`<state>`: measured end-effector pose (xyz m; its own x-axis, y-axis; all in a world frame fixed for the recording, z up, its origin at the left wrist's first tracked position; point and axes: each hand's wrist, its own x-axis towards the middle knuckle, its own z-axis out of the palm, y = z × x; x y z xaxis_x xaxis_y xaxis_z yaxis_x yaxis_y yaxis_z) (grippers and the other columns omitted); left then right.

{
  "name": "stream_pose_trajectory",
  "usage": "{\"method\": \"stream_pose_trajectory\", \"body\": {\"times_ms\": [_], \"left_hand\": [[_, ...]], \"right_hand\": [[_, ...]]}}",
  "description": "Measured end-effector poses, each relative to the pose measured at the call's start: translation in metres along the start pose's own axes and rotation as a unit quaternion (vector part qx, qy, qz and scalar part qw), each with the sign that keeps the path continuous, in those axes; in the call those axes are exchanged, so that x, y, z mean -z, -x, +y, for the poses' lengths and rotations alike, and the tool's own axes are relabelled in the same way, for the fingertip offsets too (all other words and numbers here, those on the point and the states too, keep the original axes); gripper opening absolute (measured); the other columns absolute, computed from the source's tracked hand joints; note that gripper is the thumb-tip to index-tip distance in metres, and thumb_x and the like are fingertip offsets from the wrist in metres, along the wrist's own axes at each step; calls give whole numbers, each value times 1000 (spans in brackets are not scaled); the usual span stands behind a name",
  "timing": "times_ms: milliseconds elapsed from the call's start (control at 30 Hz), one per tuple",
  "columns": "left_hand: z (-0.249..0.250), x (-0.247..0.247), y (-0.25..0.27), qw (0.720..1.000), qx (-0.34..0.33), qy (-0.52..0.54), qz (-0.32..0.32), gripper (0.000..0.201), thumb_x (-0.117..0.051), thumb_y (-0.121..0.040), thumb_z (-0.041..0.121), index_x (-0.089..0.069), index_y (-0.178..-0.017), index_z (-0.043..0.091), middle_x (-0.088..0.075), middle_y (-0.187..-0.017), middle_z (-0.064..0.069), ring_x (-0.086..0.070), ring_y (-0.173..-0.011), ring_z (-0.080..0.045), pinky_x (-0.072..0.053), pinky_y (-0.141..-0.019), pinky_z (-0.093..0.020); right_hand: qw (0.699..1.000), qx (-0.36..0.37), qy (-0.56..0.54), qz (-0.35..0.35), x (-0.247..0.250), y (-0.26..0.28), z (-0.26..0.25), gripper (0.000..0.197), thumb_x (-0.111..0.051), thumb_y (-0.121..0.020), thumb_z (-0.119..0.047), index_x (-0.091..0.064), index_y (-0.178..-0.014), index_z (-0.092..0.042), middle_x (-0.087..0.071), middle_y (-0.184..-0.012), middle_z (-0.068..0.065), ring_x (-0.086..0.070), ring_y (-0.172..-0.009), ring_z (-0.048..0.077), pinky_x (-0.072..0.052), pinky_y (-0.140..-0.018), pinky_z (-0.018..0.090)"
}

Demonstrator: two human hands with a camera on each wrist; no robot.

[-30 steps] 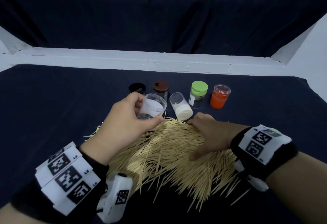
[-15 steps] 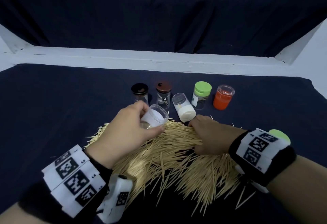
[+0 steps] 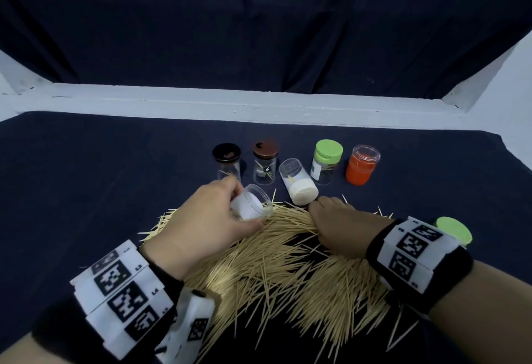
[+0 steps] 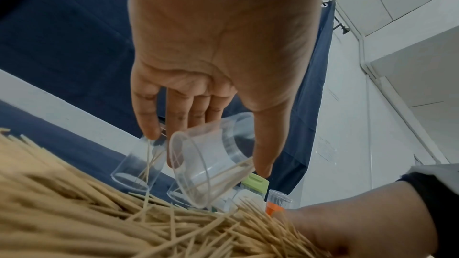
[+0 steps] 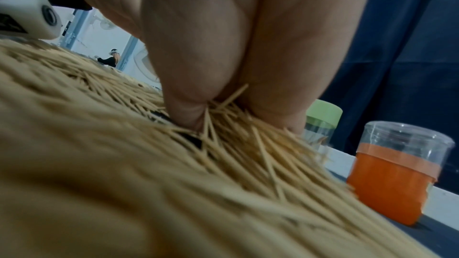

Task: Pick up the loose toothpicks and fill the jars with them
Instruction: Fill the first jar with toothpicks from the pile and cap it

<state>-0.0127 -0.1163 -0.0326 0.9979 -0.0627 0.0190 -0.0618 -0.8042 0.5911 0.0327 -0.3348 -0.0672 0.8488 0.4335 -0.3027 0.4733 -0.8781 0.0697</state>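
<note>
A big pile of loose toothpicks covers the dark cloth in front of me. My left hand grips a clear lidless jar. The jar is tipped with its mouth toward the pile's far edge, and a few toothpicks lie inside it. My right hand is curled over the pile's far right part, thumb and fingers pinching a bunch of toothpicks. The two hands are close together, a short gap apart.
Behind the pile stand a black-lidded jar, a brown-lidded jar, a tilted white-capped jar, a green-lidded jar and an orange jar. A loose green lid lies beyond my right wrist. A white ledge borders the far side.
My left hand has lowered the clear jar and tipped its mouth toward the pile. My right hand's fingers have closed around a bunch of toothpicks, dragging them left.
</note>
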Motion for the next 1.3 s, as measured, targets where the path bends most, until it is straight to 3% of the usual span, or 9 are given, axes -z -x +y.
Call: {"method": "stream_pose_trajectory", "body": {"times_ms": [267,400,533,800,933,1033,1133,1200,1300], "left_hand": [[2,4,-7,998,9,-62,5,43,-80,-65,43,-52,-95,28,-55,-95,9,-57,-83,-12,-51,-75,-36],[5,5,-9,996,3,-89,5,44,-80,-67,40,-52,-99,28,-55,-97,8,-56,-86,-14,-50,-77,-35],[10,4,-10,996,-3,-87,-1,43,-79,-68,43,-52,-98,29,-56,-94,9,-56,-85,-14,-49,-79,-35],[28,-1,-10,998,-28,-53,-11,44,-80,-67,46,-54,-98,30,-58,-94,10,-58,-82,-8,-52,-72,-30],[34,-6,-12,995,-48,-87,2,44,-77,-71,46,-54,-103,25,-58,-97,6,-54,-85,-11,-42,-68,-25],[35,-8,-13,995,-41,-86,15,44,-75,-72,48,-53,-101,24,-56,-92,6,-53,-81,-11,-44,-67,-27],[31,-8,-15,997,-24,-68,21,44,-76,-70,49,-52,-98,24,-57,-87,6,-55,-76,-10,-45,-65,-27],[27,-9,-15,998,-20,-57,21,44,-78,-67,49,-53,-95,25,-60,-85,8,-56,-74,-7,-44,-62,-25],[24,-11,-13,999,-14,-33,9,42,-79,-67,47,-54,-92,25,-61,-80,9,-57,-70,-5,-46,-60,-25]], "right_hand": [[999,16,-46,22,19,8,8,30,-42,-96,-21,-38,-125,-15,-46,-123,4,-42,-113,23,-31,-97,39],[997,18,-59,53,35,14,10,9,-41,-93,-12,-38,-98,-18,-48,-104,3,-48,-91,20,-34,-83,37],[996,38,-37,72,47,18,9,9,-42,-94,-14,-34,-96,-18,-43,-94,1,-44,-77,17,-35,-68,32],[984,64,100,135,59,17,-11,26,-32,-93,-3,-40,-116,-10,-52,-114,11,-58,-99,31,-40,-74,37],[973,83,148,157,64,14,-26,30,-29,-93,-2,-40,-120,-5,-52,-118,15,-56,-103,30,-40,-77,37],[975,98,137,148,67,8,-30,31,-34,-91,1,-40,-122,-2,-51,-116,15,-55,-104,31,-43,-79,38],[988,101,26,117,73,0,-26,35,-50,-86,0,-40,-118,-10,-52,-112,9,-55,-103,28,-48,-83,39],[988,97,-55,110,80,-1,-24,49,-64,-81,-8,-39,-122,-17,-52,-112,3,-55,-105,22,-49,-85,40],[983,85,-140,86,92,5,-20,80,-76,-74,-14,-31,-138,-30,-48,-116,-7,-48,-105,11,-42,-85,25]]}}
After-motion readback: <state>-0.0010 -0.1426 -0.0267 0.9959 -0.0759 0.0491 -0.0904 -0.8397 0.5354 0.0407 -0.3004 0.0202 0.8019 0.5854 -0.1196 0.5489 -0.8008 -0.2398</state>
